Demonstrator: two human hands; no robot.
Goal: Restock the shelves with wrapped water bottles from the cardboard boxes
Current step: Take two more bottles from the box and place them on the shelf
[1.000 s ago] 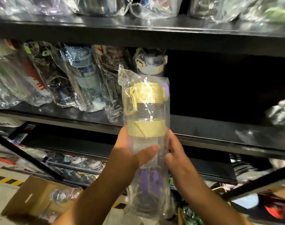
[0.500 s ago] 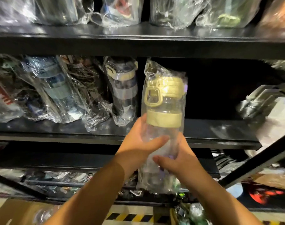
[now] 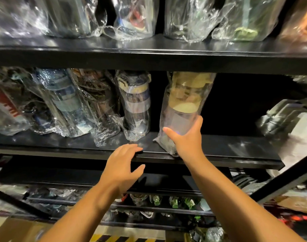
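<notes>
My left hand [image 3: 122, 165] had come off the bottle and hung spread, fingertips at the front edge of the black metal shelf [image 3: 236, 147]. My right hand [image 3: 187, 140] alone still curled round the clear, plastic-wrapped, yellow-lidded water bottle [image 3: 184, 102], now set on that shelf beside a wrapped blue-banded bottle [image 3: 135, 105]. Only letting go remained, I judged.

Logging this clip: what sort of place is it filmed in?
Likely a stockroom or warehouse aisle: black metal shelves crowded with plastic-wrapped bottles, yellow-black floor tape, and the right hand holding a yellow-lidded bottle on the shelf.
</notes>
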